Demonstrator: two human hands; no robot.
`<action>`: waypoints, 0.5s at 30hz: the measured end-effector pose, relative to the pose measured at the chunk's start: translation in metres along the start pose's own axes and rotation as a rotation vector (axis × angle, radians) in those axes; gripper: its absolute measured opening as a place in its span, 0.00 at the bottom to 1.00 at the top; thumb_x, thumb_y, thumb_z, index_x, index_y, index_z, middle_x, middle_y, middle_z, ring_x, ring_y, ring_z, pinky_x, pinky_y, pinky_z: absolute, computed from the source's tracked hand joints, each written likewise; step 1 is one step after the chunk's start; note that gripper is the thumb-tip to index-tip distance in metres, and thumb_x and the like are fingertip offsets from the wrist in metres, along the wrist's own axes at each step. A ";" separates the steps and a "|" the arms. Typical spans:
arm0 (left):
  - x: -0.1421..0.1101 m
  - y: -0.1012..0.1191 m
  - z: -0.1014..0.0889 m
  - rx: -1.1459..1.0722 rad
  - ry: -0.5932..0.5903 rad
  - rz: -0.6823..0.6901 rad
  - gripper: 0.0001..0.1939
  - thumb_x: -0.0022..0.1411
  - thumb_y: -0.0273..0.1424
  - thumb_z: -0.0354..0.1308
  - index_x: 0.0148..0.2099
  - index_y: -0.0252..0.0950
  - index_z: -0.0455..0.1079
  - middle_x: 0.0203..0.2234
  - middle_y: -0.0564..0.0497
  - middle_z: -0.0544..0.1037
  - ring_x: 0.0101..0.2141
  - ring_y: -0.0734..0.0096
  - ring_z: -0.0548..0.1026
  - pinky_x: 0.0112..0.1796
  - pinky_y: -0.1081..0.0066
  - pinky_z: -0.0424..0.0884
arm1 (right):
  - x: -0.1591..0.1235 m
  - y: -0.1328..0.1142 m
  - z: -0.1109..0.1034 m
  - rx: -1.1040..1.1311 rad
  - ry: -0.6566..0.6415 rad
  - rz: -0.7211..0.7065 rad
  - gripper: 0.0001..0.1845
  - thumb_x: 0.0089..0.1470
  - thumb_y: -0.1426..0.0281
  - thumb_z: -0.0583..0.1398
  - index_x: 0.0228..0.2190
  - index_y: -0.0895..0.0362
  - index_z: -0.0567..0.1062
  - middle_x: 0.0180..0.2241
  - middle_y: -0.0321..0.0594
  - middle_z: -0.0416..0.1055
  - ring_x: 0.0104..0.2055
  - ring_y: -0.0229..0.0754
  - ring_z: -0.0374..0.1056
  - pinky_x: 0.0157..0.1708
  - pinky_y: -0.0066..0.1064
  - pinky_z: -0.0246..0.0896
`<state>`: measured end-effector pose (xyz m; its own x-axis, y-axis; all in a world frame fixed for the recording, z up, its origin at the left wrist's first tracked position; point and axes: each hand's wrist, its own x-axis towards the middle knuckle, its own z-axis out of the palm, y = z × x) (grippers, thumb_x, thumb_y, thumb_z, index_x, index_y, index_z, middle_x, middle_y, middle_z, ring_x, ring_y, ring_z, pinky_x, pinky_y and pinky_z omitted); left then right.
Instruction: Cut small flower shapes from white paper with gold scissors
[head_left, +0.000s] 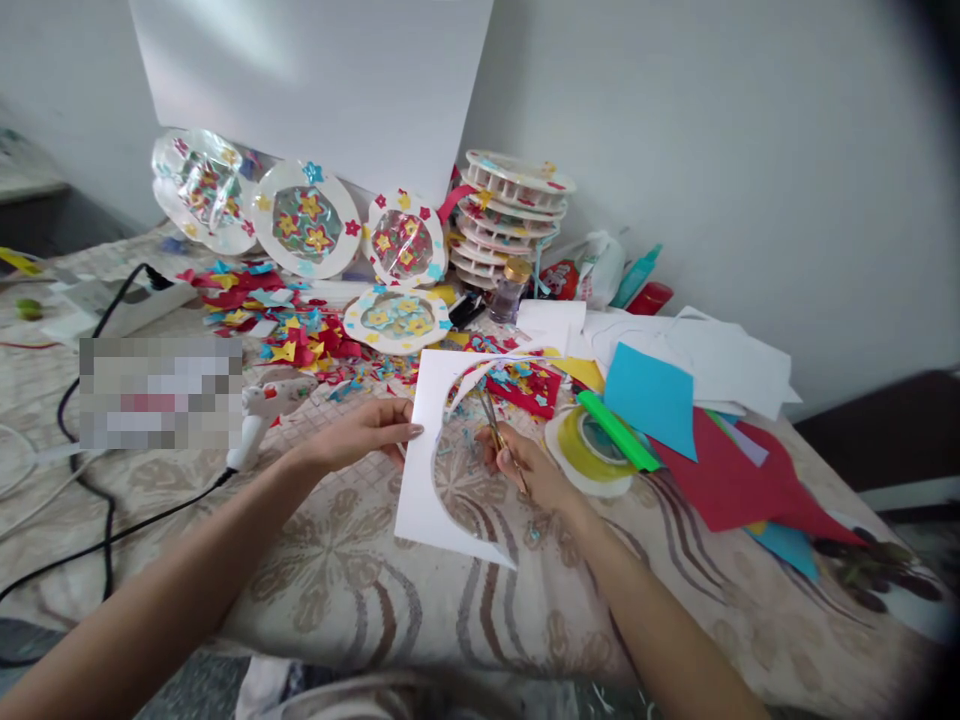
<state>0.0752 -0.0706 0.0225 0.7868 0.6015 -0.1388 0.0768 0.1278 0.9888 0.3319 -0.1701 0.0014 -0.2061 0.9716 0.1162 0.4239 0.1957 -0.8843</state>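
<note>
My left hand (375,432) pinches the left edge of a white sheet of paper (420,480), thumb on top. A large curved opening is cut into the sheet's right side, and a thin strip curls from its top toward the right. In my right hand (525,462) is a pair of scissors (493,425), fingers wrapped round the handles. The blades point up and away, within the curved opening, close to the cut strip. Whether the blades touch the paper I cannot tell.
Behind lie paper scraps (315,335), decorated round frames (306,220) and a stack of white rings (510,215). At left are a glue gun (262,410) and black cable (111,520). To the right sit yellow ribbon (570,455), a green cutter (619,430) and coloured sheets (720,480).
</note>
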 end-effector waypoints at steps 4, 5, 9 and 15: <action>-0.002 0.000 0.005 -0.044 -0.081 -0.044 0.10 0.55 0.37 0.61 0.35 0.34 0.70 0.27 0.49 0.76 0.27 0.69 0.76 0.29 0.70 0.75 | -0.001 -0.011 0.002 -0.074 -0.098 -0.045 0.27 0.57 0.47 0.47 0.42 0.56 0.68 0.29 0.37 0.64 0.28 0.39 0.59 0.28 0.30 0.57; -0.002 0.000 0.008 -0.055 -0.104 -0.058 0.10 0.55 0.37 0.61 0.35 0.34 0.70 0.27 0.49 0.76 0.26 0.69 0.76 0.29 0.70 0.75 | -0.001 -0.014 0.003 -0.086 -0.089 -0.050 0.27 0.57 0.47 0.47 0.40 0.56 0.68 0.28 0.37 0.63 0.28 0.39 0.58 0.28 0.30 0.56; -0.003 -0.001 0.018 -0.095 -0.173 -0.082 0.10 0.55 0.36 0.61 0.37 0.35 0.72 0.28 0.48 0.77 0.26 0.71 0.75 0.27 0.73 0.74 | -0.003 -0.021 0.007 -0.084 -0.062 -0.056 0.26 0.57 0.47 0.46 0.38 0.56 0.67 0.26 0.36 0.62 0.26 0.39 0.56 0.27 0.30 0.54; -0.004 -0.005 0.029 -0.124 -0.244 -0.120 0.13 0.55 0.37 0.62 0.41 0.37 0.73 0.33 0.47 0.79 0.31 0.66 0.77 0.30 0.70 0.75 | -0.005 -0.023 0.015 -0.041 -0.022 0.010 0.24 0.59 0.49 0.46 0.40 0.55 0.67 0.27 0.36 0.62 0.28 0.40 0.57 0.28 0.31 0.54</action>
<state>0.0897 -0.0966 0.0199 0.9017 0.3706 -0.2226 0.1148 0.2911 0.9498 0.3100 -0.1819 0.0144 -0.2213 0.9703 0.0973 0.4619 0.1922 -0.8658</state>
